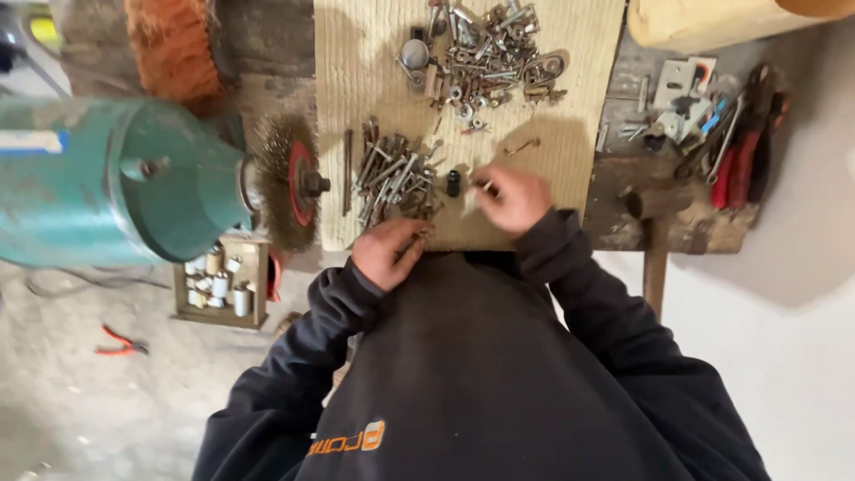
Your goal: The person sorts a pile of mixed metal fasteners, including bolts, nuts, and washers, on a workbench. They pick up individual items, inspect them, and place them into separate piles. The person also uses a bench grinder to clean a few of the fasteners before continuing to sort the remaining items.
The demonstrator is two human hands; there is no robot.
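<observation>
A tan mat (543, 80) lies on the workbench. On it my left hand (387, 249) rests at the near edge, fingers curled around a rusty bolt (415, 239), just below a pile of long bolts (392, 178). My right hand (512, 196) pinches a small metal part (485, 186) between fingertips, next to a small black nut (453, 183). A bigger heap of mixed nuts, bolts and fittings (485, 53) sits at the mat's far end.
A green bench grinder (116, 178) with a wire wheel (285, 183) stands left of the mat. Red-handled pliers and tools (739, 142) lie at right. A small box of white parts (221, 281) and red pliers (120, 340) sit on the floor.
</observation>
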